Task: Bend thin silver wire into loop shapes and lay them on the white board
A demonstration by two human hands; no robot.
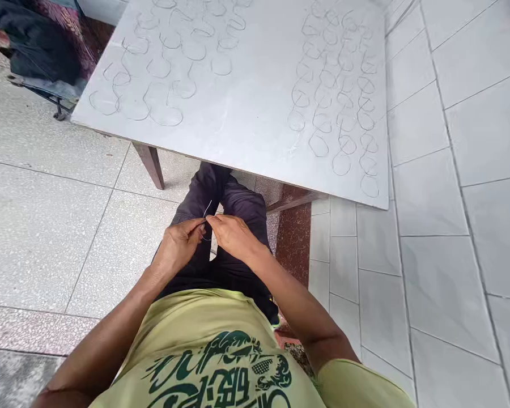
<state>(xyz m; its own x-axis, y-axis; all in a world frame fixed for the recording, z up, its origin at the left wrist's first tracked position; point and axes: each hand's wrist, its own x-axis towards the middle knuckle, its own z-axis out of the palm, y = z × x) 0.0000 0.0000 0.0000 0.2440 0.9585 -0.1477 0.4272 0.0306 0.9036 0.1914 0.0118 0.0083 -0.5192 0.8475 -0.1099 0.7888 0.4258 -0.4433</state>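
My left hand (177, 245) and my right hand (233, 235) meet over my lap, fingertips pinched together on a thin piece of wire (207, 211) that sticks up between them. I sit on a low seat with dark trousers under both hands. Just ahead stands a grey board table (246, 113). On its left part lie several bent wire loops (161, 85). Several more wire loops (340, 102) lie in rows on its right part.
The table's brown leg (151, 164) stands on the speckled floor tiles to my left. A dark cloth bundle on a metal frame (38, 51) sits at the far left. White tiled wall (459, 170) runs along the right side.
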